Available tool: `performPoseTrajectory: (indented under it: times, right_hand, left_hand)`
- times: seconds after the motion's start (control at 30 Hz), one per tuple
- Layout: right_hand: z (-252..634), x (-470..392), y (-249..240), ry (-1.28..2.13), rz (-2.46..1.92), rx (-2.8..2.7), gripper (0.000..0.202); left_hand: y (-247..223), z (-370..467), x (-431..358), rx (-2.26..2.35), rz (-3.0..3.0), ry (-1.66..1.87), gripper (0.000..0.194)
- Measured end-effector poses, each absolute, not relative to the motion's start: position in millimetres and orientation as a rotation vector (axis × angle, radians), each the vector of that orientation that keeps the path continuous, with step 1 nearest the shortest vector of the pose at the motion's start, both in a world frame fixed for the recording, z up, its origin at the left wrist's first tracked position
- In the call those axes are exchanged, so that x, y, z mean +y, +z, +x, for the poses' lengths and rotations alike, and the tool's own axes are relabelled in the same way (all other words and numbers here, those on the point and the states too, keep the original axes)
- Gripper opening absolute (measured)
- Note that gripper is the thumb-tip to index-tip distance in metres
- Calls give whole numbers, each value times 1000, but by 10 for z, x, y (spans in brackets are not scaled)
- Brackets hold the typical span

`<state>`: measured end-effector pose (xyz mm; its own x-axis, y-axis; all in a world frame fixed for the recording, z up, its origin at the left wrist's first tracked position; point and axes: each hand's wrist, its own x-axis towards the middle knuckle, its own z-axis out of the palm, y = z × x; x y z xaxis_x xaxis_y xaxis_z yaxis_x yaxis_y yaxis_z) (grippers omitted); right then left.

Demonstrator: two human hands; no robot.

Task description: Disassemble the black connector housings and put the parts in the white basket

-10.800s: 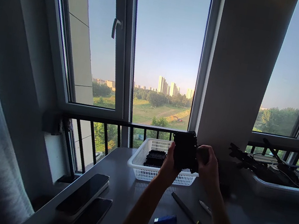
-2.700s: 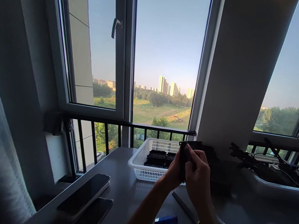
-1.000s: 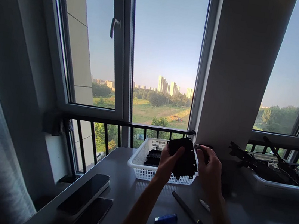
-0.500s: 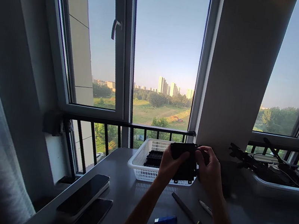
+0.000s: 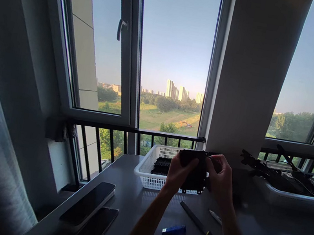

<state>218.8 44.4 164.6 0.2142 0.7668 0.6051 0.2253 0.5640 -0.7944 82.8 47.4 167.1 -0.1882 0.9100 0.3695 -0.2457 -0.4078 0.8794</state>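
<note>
A flat black rectangular part with small tabs at its corners is held up in front of a white plastic basket. My left hand grips its left side, thumb across the face. At the right edge, my right hand is closed in a pinch against the part; whether a smaller piece sits between those fingers is too dark to tell. More black ribbed parts lie inside the basket. Below my hands, a tool with a long dark flat blade and a black-and-yellow handle rests on the table.
A blue lighter-like object and a whitish pen-like item lie nearby on the grey table. Two phone-like slabs sit at the left edge. On the right stands a white tray heaped with black parts and wires.
My right hand has shifted very slightly at the part's right edge, fingers a little more drawn together. The part and my left hand stay almost where they were.
</note>
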Motion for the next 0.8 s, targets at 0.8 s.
performPoseTrajectory:
  times: [0.8]
  right_hand:
    - [2229, 236, 1525, 634, -1205, -2182, 15]
  left_hand:
    - [1385, 391, 612, 1143, 1129, 2150, 37]
